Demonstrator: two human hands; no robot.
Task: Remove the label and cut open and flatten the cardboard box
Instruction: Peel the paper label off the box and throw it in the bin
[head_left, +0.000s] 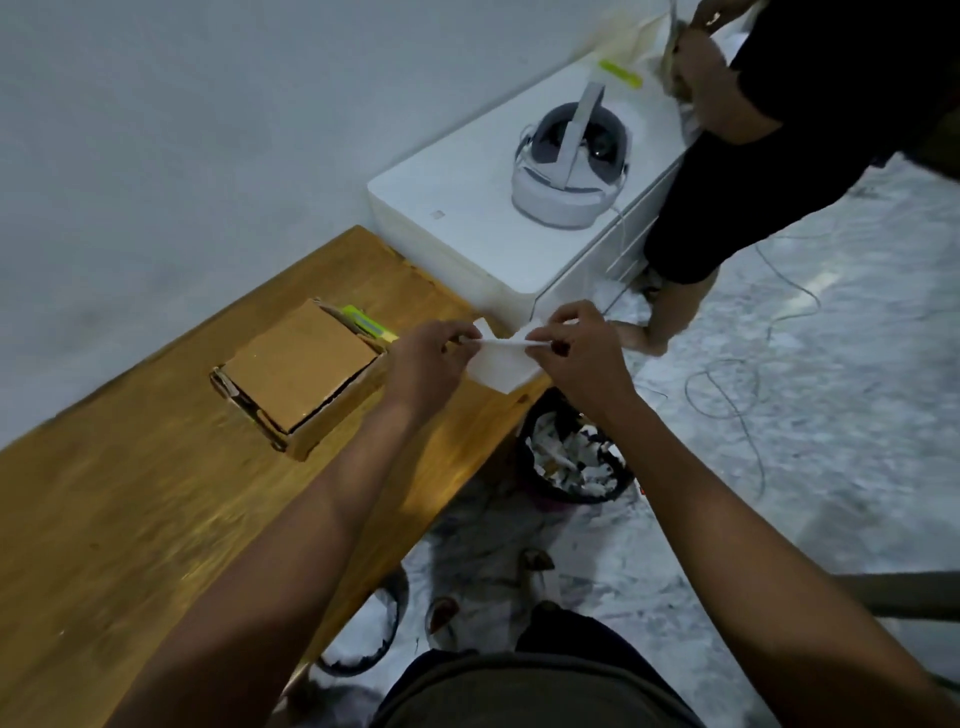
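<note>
A brown cardboard box (300, 371) lies on the wooden table (130, 519), its top flap closed. Behind it a yellow-green cutter (366, 322) rests on the table. To the right of the box, above the table's corner, my left hand (428, 358) and my right hand (576, 343) both pinch a white paper label (501, 364). The label is stretched between my fingertips and folded along its upper edge. Neither hand touches the box.
A black bin (571, 457) full of paper scraps stands on the floor under the table's corner. A white cabinet (467, 208) behind carries a white headset (571, 161) and another yellow-green cutter (621, 73). Another person (779, 130) stands at the right. Cables lie across the floor.
</note>
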